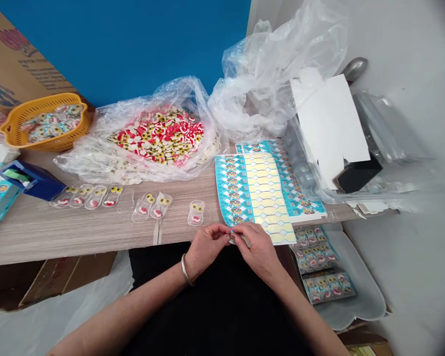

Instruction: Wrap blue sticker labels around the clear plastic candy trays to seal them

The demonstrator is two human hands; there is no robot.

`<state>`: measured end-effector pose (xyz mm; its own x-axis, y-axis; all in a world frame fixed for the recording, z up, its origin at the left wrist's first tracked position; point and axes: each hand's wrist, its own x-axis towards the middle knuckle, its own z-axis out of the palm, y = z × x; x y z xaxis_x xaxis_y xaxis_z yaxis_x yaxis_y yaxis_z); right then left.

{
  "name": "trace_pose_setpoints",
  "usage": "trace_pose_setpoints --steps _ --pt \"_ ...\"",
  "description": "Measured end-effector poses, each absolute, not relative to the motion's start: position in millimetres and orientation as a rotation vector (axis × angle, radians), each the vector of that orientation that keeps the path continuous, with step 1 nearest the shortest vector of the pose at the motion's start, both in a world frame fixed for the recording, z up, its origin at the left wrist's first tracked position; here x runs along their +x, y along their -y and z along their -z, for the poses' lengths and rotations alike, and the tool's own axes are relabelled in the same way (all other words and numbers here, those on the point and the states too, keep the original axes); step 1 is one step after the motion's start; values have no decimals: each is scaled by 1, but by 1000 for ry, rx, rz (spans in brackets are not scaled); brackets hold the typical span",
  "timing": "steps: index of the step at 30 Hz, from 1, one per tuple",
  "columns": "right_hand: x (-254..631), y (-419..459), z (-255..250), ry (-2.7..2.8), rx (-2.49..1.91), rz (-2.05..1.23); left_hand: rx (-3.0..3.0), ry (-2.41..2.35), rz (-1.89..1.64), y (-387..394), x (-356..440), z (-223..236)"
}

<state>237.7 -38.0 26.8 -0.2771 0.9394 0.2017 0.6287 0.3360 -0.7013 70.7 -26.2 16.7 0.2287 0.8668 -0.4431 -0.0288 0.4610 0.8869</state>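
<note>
Blue-and-yellow printed card sheets [254,198] lie at the table edge, with the person's hands working just below them. The left hand [207,245], a metal bangle [186,270] on its wrist, meets the right hand [257,247]. Both sets of fingers are closed in a tight pinch on a small pale item [238,239], which the fingertips mostly hide, so I can't tell what it is. It sits right by the nearest sheet's lower edge. Clear packets of eyeball-shaped candy [113,197] lie on the wood-look table [77,237] to the left.

From my remote seat, I judge that the small item could slip from that pinch and vanish against the dark clothing [207,306]. A brushing wrist could also drag the overhanging sheet off the edge. I can't read any brand: the print on the sheets is too small, and the lettering on the carton [18,64] is too angled.
</note>
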Motion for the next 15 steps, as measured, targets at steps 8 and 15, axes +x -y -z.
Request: trace_pose_setpoints --steps 8,15 --pt "230 36 -19 1672 -1479 -905 889 -1164 -726 25 72 -13" --pt "237 30 -22 1629 -1443 -1079 830 -1198 -739 23 71 -13"
